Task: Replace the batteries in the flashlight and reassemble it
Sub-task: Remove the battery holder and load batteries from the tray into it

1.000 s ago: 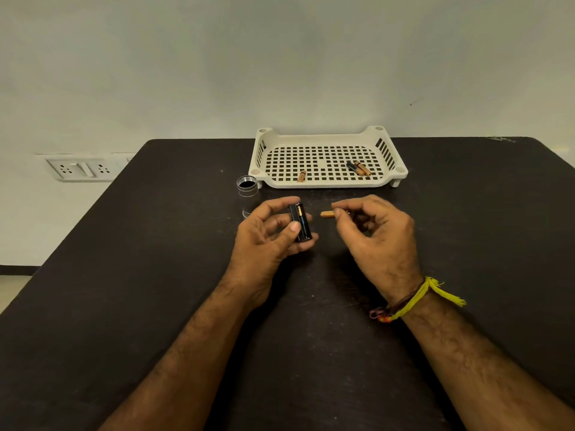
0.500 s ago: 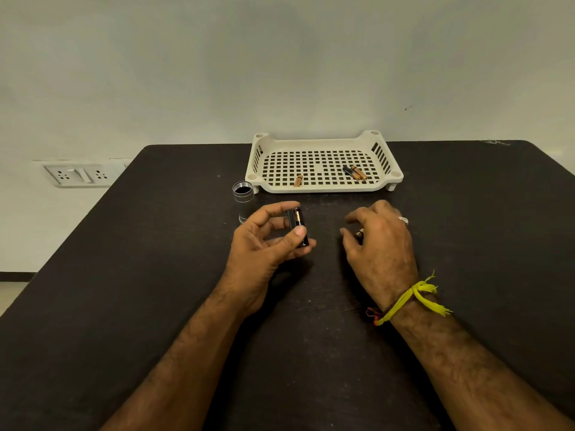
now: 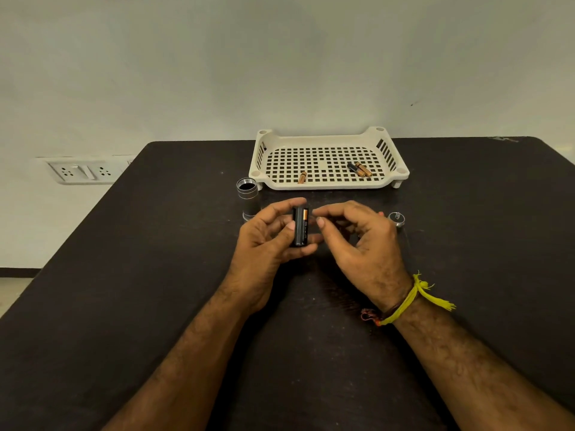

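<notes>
Head view, left hand gripping battery holder, right hand pinched, contents unclear, tray behind

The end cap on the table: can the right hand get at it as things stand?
Probably yes. The end cap stands alone on the table just beyond the right hand, nothing between them, though its fingertips are at the battery holder.

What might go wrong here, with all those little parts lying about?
1. The left hand pinches the battery holder by its edges above the table; if the right hand presses hard, it may slip.
2. Three batteries lie in the tray; old and new might get mixed.
3. The end cap sits just past the right hand and may get knocked away.
</notes>
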